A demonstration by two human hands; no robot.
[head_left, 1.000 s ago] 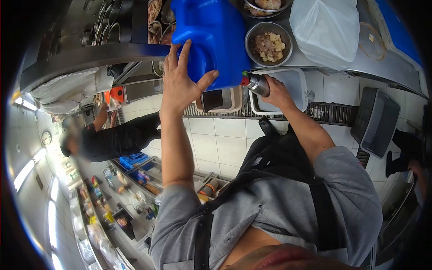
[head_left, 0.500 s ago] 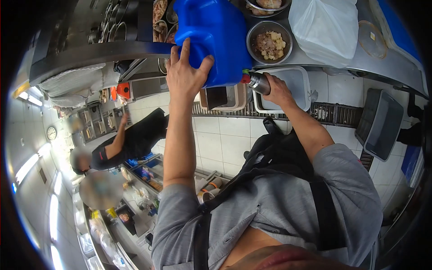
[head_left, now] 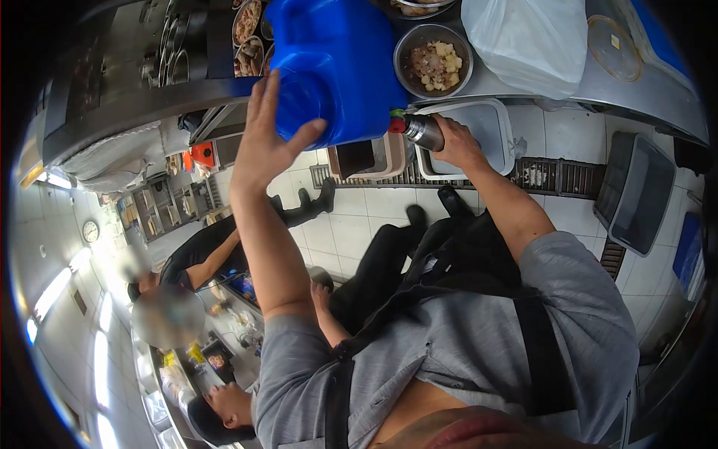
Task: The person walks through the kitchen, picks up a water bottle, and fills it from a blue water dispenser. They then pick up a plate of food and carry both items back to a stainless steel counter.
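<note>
A large blue jug (head_left: 340,67) lies on its side at the counter's edge, a red-and-green spout (head_left: 397,121) at its lower right. My left hand (head_left: 271,138) is open at the jug's left end, fingers stretched along its rounded face and thumb spread; whether the palm touches cannot be made out. My right hand (head_left: 458,144) is wrapped round a steel flask (head_left: 425,132), held tilted with its mouth at the spout. The inside of the flask is hidden. Just beyond the spout stands a metal bowl (head_left: 402,66) of chopped, pale food.
A white plastic bag (head_left: 527,49) and a clear round lid (head_left: 613,45) lie on the counter. Below are a white tub (head_left: 508,142), a beige tub (head_left: 399,157) and a floor drain grate (head_left: 557,173). Two co-workers in dark clothes are at left, one person's capped head (head_left: 221,411) close by.
My left hand has shifted left, its fingers drawn closer together. The flask remains at the spout. A second co-worker has come into view beside my left arm.
</note>
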